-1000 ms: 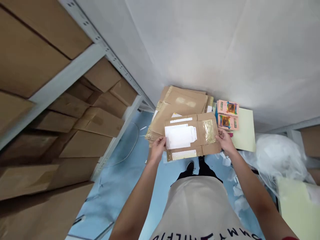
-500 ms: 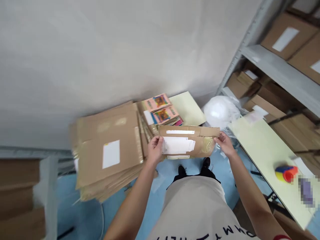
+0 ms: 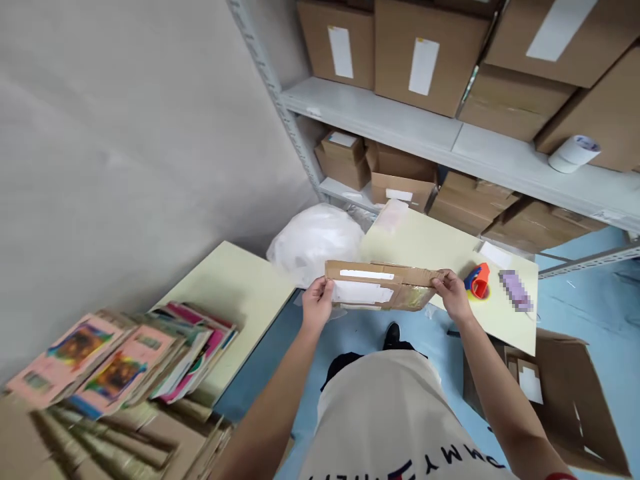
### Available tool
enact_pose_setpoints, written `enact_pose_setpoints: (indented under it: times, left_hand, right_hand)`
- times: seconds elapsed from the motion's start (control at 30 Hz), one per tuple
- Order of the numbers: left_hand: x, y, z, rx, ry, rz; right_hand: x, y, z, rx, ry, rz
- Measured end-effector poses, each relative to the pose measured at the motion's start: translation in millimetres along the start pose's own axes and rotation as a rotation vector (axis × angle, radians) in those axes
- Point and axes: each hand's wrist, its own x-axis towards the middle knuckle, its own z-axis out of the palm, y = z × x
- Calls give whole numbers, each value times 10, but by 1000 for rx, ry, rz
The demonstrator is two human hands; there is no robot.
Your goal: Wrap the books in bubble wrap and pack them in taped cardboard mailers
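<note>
A flattened cardboard box [image 3: 400,297] is held up level in front of my body, with white paper labels and a strip of shiny tape on its face. My left hand [image 3: 317,303] pinches its left end between thumb and fingers. At the opposite end, my right hand [image 3: 453,297] grips the upper right corner. Beyond the cardboard lies a pale yellow table [image 3: 420,237]. On it, to the right of my right hand, stands a red and blue tape dispenser [image 3: 479,281]. The back of the cardboard is hidden.
Metal shelving [image 3: 370,110] with cardboard boxes [image 3: 345,50] runs along the far side. A white plastic bag [image 3: 317,240] bulges between two tables. Books [image 3: 120,367] and folded cardboard lie at lower left. An open carton [image 3: 570,393] sits on the blue floor at right.
My view and body have turned right, towards the shelving and the table with the tape dispenser. Both hands still hold the flattened box by its ends; the cardboard stack has slid to lower left.
</note>
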Motion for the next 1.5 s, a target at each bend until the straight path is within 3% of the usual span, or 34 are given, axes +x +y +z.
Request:
enact_pose_setpoints:
  times: [0.1, 0.2, 0.37, 0.5, 0.6, 0.83, 1.07, 1.3, 1.5]
  left_hand:
    - [178, 39, 535, 76, -80, -8]
    - [294, 98, 947, 78, -204, -4]
    - [406, 157, 1471, 87, -414, -29]
    - [539, 158, 1777, 109, -517, -80]
    - [724, 156, 1900, 110, -590, -80]
    - [1201, 116, 1983, 264, -795, 93]
    - [1270, 45, 2198, 217, -951, 65]
    - [1190, -62, 2389, 332, -812, 93]
    - [1118, -200, 2518, 343, -730, 1]
  right_hand:
    - [143, 37, -370, -21, 128, -10]
    - [247, 82, -593, -38, 235, -27]
    - [402, 151, -719, -45, 355, -24]
    - [577, 195, -725, -36, 407, -2]
    - [732, 178, -719, -3, 449, 43]
    - [1089, 58, -723, -80, 485, 44]
    - [1345, 195, -829, -129, 512, 60]
    - [1471, 308, -1014, -186, 426, 57]
    - [1526, 419, -1071, -334, 251, 114]
